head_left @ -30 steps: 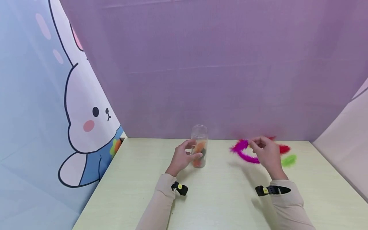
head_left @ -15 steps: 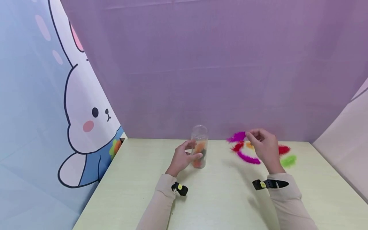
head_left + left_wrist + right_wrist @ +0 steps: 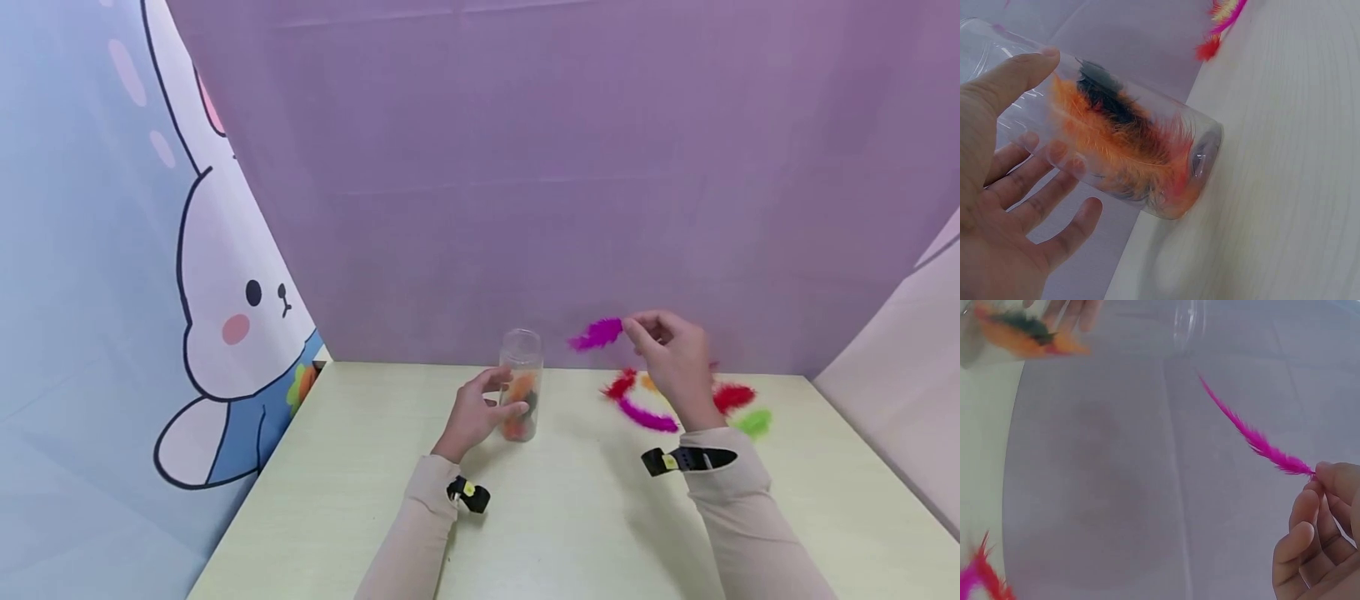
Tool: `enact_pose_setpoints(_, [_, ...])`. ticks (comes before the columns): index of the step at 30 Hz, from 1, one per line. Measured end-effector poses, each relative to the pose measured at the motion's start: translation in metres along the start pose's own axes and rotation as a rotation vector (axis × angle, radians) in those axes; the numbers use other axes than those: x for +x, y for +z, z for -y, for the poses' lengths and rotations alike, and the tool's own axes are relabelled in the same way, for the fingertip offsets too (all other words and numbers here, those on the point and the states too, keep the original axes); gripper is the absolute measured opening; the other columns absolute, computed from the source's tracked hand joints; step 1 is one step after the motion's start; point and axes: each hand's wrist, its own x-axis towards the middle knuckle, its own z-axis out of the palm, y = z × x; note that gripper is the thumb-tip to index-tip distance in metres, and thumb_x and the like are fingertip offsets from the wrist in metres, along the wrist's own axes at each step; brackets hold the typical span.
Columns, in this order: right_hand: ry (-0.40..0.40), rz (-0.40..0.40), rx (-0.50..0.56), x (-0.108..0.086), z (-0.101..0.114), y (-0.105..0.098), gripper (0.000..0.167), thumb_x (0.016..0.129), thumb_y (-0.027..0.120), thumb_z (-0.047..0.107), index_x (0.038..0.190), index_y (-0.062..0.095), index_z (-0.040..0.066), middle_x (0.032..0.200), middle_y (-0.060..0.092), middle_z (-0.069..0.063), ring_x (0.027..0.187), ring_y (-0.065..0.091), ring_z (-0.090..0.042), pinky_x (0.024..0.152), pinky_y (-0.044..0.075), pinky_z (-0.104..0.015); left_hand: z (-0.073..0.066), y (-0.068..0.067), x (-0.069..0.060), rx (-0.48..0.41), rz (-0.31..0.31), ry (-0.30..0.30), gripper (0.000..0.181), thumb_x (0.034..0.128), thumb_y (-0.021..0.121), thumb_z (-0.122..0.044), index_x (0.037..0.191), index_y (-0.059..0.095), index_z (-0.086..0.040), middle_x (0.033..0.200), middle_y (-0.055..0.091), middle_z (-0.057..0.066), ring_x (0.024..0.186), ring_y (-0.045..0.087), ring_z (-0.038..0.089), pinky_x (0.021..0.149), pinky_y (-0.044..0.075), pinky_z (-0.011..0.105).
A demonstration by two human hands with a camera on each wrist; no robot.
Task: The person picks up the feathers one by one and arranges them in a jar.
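**One magenta feather [image 3: 597, 334], pinched at its quill end: points of possible failure**

The right hand [image 3: 672, 358] held the magenta feather between thumb and fingertip, its other fingers loosely curled. The plume extended beyond the fingertips, above the table [image 3: 555, 517] and apart from the clear cylindrical jar [image 3: 529, 354]. The left hand [image 3: 474, 414] gripped the upright jar, thumb and fingers on opposite sides, one finger spread apart; an orange feather [image 3: 1104, 140] and a dark feather [image 3: 1110, 103] lay inside, alongside these fingers. So narrow a pinch could let the magenta feather roll, and its soft tip could fold against the rim. A knock from the right knuckles could tilt the jar. Below the right fingertips, a red feather [image 3: 619, 385] and a second magenta feather [image 3: 651, 417] could scatter if brushed.
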Motion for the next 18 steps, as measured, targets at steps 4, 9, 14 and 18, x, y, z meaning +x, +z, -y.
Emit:
enact_pose_setpoints(4, [-0.029,-0.014,0.031,0.003,0.008,0.006,0.024,0.095,0.074,0.031,0.101,0.076,0.008,0.072,0.064,0.013,0.065,0.061,-0.005,0.052,0.044,-0.019,0.002,0.0,0.0,0.001,0.003,0.002,0.064,0.0825,0.087,-0.035,0.138,0.061,-0.019,0.131,0.069,0.004,0.125,0.061,0.026,0.099,0.054,0.05])
enact_pose_setpoints(9, [-0.051,-0.015,0.04,0.007,0.015,0.011,0.024,0.096,0.074,0.031,0.102,0.076,0.008,0.073,0.064,0.011,0.065,0.06,-0.005,0.054,0.044,-0.019,0.001,0.0,0.0,0.0,0.006,0.007,0.063,0.0826,0.087,-0.035,0.138,0.061,-0.02,0.131,0.069,0.004,0.125,0.061,0.026,0.099,0.054,0.05])
enact_pose_setpoints(14, [-0.038,0.005,0.049,0.012,0.02,0.021,0.027,0.097,0.072,0.034,0.102,0.075,0.008,0.078,0.067,-0.003,0.066,0.06,-0.006,0.054,0.046,-0.019,0.0,-0.002,0.0,0.003,0.006,0.01,0.063,0.0831,0.086,-0.034,0.139,0.061,-0.019,0.132,0.068,0.005,0.127,0.06,0.029,0.1,0.054,0.052])
enact_pose_setpoints(18, [-0.03,0.032,0.051,0.015,0.024,0.03,0.028,0.097,0.071,0.035,0.102,0.075,0.007,0.081,0.068,-0.011,0.067,0.058,-0.007,0.054,0.045,-0.019,-0.001,-0.003,-0.001,0.003,0.003,0.015,0.064,0.0833,0.086,-0.033,0.139,0.06,-0.017,0.132,0.068,0.006,0.128,0.06,0.032,0.1,0.054,0.053])
